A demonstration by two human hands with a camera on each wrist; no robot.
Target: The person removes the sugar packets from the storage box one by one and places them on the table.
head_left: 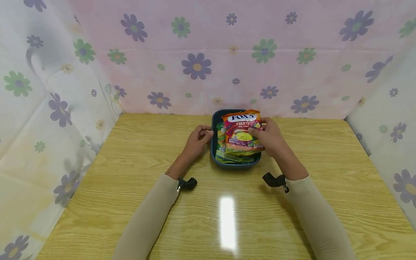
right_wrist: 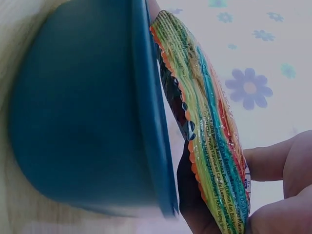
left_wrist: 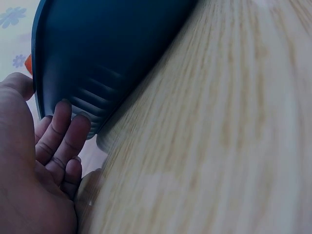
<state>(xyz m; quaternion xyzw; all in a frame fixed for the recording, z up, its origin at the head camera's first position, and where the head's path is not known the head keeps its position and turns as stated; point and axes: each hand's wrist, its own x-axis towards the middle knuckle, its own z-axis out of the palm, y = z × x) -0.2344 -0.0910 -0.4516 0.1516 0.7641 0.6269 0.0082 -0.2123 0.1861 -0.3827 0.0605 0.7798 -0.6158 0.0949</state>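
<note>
In the head view, a dark blue plastic tub [head_left: 236, 166] stands on the table with candy bags inside. My right hand [head_left: 272, 138] holds a red and orange Fox's fruit candy bag [head_left: 242, 124] by its right side, thumb on the front. This bag is tilted over the tub, and in the right wrist view its striped back [right_wrist: 209, 122] is just past the tub's rim [right_wrist: 151, 112]. A green candy bag [head_left: 221, 155] lies beneath it, partly hidden. My left hand [head_left: 196, 141] pinches the tub's left rim, thumb at the edge and fingers bent by the outer wall [left_wrist: 112, 53].
The wooden table [head_left: 146, 151] reaches back to a flowered pink cloth [head_left: 214, 83], close behind the tub. Flowered white cloth [head_left: 48, 119] hangs at both sides. Each wrist carries a black camera mount [head_left: 274, 179].
</note>
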